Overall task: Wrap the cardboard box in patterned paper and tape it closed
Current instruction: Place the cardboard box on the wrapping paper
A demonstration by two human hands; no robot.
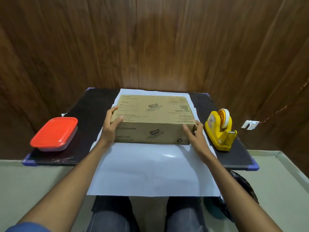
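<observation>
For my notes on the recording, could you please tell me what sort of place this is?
Probably a small indoor craft or packing station: a dark table set against a wood-panelled wall, bearing a yellow tape dispenser and a cardboard box on white paper.

The cardboard box was brown with black print, the paper showed plain white, the tape dispenser yellow, the container lid red, the worktop black.

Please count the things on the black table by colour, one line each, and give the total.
Brown: 1, the cardboard box
White: 1, the paper sheet
Red: 1, the lidded container
Yellow: 1, the tape dispenser
Total: 4
</observation>
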